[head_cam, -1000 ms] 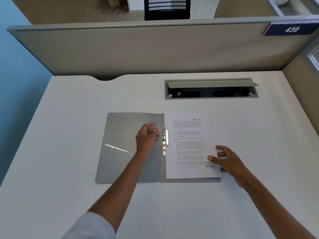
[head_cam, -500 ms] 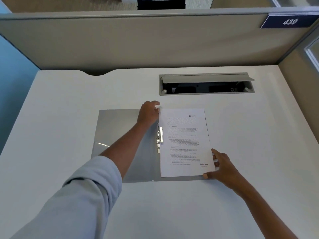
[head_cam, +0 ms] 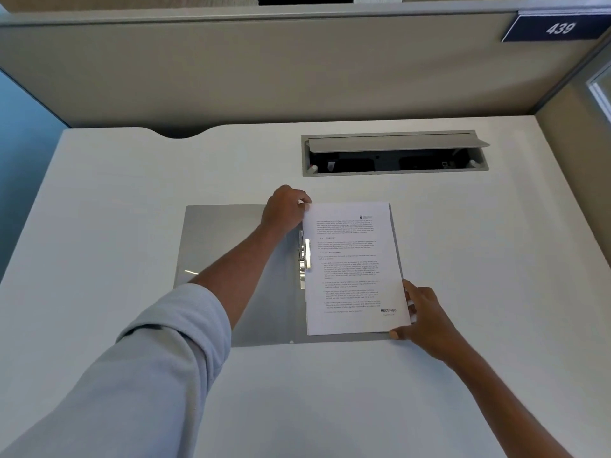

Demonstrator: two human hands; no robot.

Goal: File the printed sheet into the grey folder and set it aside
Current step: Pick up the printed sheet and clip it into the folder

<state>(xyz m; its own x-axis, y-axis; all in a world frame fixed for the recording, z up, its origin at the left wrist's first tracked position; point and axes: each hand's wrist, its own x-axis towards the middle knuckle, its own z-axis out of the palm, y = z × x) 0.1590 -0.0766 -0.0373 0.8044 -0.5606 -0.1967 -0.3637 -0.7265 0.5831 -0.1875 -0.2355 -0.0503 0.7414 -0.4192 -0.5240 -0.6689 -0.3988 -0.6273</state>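
Pinching the far left corner of the white printed sheet [head_cam: 352,269], the left hand [head_cam: 285,209] has its fingers curled closed around that corner, knuckles up. Diagonally opposite, the right hand [head_cam: 426,319] steadies the near right corner: thumb against the bottom edge, fingers spread loosely along the side edge, more a brace than a grasp.

Just nearer than the left hand, the silver metal fastener clip [head_cam: 305,257] sits along the spine, with the sheet's left margin lying at or slightly under it; whether the page is actually engaged there cannot be told. Beneath both hands lies the flat grey plastic folder [head_cam: 228,259], open, its cover spread under the left forearm and its back panel hidden almost wholly by the sheet.

The likely trouble is at the clip. If the left hand lets go before the margin is seated, the page could slide out once the cover swings over, or be caught skewed and creased. Pushing from both corners at once could buckle the thin paper. The left forearm rests across the cover, so it must clear before closing.

Outward, the white desk [head_cam: 115,200] is smooth and otherwise bare. Beyond the left hand, a grey cable hatch [head_cam: 395,153] stands open. A beige partition [head_cam: 264,71] backs the desk, carrying a navy number plate [head_cam: 555,28] far to the right.
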